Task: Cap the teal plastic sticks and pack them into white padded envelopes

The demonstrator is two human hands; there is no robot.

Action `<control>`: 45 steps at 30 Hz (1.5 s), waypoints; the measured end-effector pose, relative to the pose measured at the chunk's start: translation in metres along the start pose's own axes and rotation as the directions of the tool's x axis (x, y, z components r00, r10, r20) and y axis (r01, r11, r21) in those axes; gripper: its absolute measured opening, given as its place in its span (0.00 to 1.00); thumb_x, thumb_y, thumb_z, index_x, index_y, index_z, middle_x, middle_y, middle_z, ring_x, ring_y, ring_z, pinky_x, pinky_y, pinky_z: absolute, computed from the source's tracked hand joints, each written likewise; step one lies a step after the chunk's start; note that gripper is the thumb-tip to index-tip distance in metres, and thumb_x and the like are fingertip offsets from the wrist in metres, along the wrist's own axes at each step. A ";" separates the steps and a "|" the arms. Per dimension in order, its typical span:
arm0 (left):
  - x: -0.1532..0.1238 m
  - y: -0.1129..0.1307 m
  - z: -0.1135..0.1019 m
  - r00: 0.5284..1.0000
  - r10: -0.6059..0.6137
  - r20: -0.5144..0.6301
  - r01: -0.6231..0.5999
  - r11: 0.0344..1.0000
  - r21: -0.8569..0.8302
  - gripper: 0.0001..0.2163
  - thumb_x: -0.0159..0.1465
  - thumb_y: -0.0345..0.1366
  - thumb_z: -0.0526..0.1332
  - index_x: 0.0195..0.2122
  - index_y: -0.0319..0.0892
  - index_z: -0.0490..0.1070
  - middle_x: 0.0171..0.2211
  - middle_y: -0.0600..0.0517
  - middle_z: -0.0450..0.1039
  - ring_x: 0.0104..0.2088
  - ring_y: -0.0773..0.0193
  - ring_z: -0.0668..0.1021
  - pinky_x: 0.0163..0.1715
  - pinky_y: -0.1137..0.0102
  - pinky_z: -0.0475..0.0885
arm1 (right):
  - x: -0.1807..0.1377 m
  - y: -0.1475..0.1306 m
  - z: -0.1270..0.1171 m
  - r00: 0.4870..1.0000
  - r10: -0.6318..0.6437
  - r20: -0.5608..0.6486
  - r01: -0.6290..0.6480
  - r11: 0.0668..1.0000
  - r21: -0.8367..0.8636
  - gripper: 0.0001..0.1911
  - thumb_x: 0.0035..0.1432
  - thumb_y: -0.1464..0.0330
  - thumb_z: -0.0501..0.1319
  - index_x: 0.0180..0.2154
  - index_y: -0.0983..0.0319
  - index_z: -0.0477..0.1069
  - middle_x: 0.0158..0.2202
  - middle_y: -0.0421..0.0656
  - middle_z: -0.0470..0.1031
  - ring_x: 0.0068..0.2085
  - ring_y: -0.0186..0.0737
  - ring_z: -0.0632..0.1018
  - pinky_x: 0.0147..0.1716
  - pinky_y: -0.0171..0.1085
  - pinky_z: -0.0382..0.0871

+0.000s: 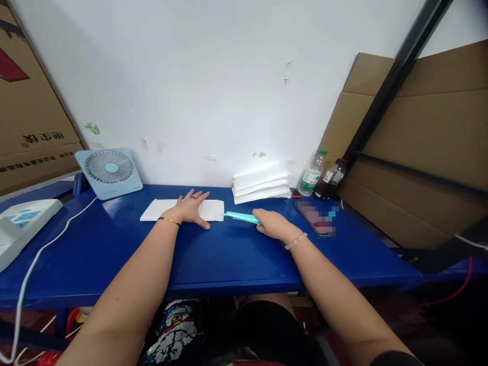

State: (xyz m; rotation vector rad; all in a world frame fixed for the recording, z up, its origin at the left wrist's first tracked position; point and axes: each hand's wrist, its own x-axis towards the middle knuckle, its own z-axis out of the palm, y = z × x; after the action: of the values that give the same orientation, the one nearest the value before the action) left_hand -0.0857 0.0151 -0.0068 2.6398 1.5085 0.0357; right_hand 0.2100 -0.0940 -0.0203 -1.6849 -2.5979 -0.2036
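Note:
My left hand [190, 207] lies flat with fingers spread on a white flat packet [156, 209] on the blue table [229, 254]. My right hand [272, 223] is closed around a thin teal tool [240, 217]. The tool's tip points left and touches the right edge of the white packet. A gold bracelet sits on my left wrist, a bead bracelet on my right.
A stack of white packets [261, 185] lies at the back by the wall. A small blue fan [109, 172] stands back left, a white device [23, 221] with a cord at far left. Two bottles [322, 178] and a phone [316, 218] sit to the right, by cardboard.

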 end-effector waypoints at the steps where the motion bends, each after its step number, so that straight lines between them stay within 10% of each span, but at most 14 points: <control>1: 0.002 -0.009 0.002 0.998 -0.024 0.055 0.024 1.000 -0.015 0.58 0.38 0.63 0.64 0.67 0.44 0.42 0.66 0.37 0.47 0.64 0.34 0.47 0.56 0.39 0.49 | 0.000 0.003 0.000 1.000 0.005 -0.005 -0.005 1.000 0.010 0.11 0.57 0.69 0.57 0.43 0.61 0.63 0.43 0.47 0.73 0.38 0.44 0.75 0.31 0.35 0.61; 9: -0.003 0.001 -0.002 0.993 0.100 -0.070 -0.106 0.990 -0.097 0.34 0.47 0.55 0.62 0.54 0.45 0.66 0.50 0.44 0.70 0.52 0.48 0.70 0.52 0.57 0.62 | -0.001 0.014 0.005 0.999 0.026 -0.023 -0.025 1.000 0.013 0.11 0.57 0.70 0.56 0.43 0.61 0.62 0.43 0.47 0.72 0.38 0.42 0.74 0.30 0.34 0.59; 16: -0.019 0.013 -0.023 0.989 0.100 -0.106 -0.138 0.884 -0.446 0.26 0.51 0.51 0.61 0.48 0.43 0.66 0.40 0.50 0.74 0.37 0.57 0.76 0.33 0.69 0.68 | -0.006 0.019 -0.013 0.994 0.082 -0.066 -0.084 0.996 -0.032 0.10 0.57 0.71 0.55 0.43 0.62 0.62 0.43 0.48 0.72 0.38 0.42 0.74 0.30 0.34 0.58; 26: -0.036 0.037 -0.043 0.870 0.199 -0.450 -0.489 0.245 -0.837 0.34 0.50 0.48 0.66 0.55 0.39 0.60 0.45 0.45 0.70 0.43 0.55 0.72 0.43 0.66 0.66 | -0.023 -0.004 -0.173 0.987 -0.081 -0.139 0.020 0.919 -0.394 0.08 0.57 0.72 0.56 0.41 0.63 0.62 0.37 0.48 0.72 0.29 0.38 0.71 0.23 0.34 0.53; 30: -0.036 0.039 -0.041 0.862 0.197 -0.468 -0.502 0.195 -0.843 0.34 0.48 0.47 0.68 0.55 0.39 0.62 0.46 0.45 0.70 0.45 0.54 0.72 0.45 0.65 0.64 | -0.018 -0.021 -0.222 0.970 -0.169 -0.173 0.051 0.842 -0.537 0.04 0.61 0.72 0.52 0.39 0.63 0.64 0.32 0.46 0.71 0.26 0.36 0.68 0.22 0.36 0.51; 37: -0.030 0.049 -0.034 0.859 0.236 -0.455 -0.490 0.115 -0.864 0.30 0.50 0.44 0.69 0.53 0.41 0.65 0.45 0.47 0.71 0.43 0.55 0.72 0.43 0.67 0.65 | 0.003 -0.073 -0.235 0.944 -0.312 -0.109 0.175 0.750 -0.638 0.08 0.63 0.74 0.52 0.38 0.62 0.69 0.32 0.46 0.73 0.30 0.38 0.72 0.27 0.38 0.55; 45: -0.030 0.049 -0.036 0.874 0.093 -0.476 -0.452 -0.200 -0.869 0.27 0.46 0.45 0.70 0.46 0.39 0.69 0.36 0.48 0.74 0.36 0.58 0.75 0.34 0.69 0.67 | 0.069 -0.119 -0.242 0.889 -0.453 -0.073 0.339 0.756 -0.560 0.04 0.59 0.74 0.58 0.34 0.62 0.71 0.33 0.43 0.73 0.37 0.41 0.74 0.32 0.37 0.59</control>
State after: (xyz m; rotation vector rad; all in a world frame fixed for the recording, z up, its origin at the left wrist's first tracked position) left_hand -0.0611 -0.0326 0.0343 1.4020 0.2641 1.1333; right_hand 0.0641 -0.1114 0.2164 -1.0672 -2.8598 -1.1535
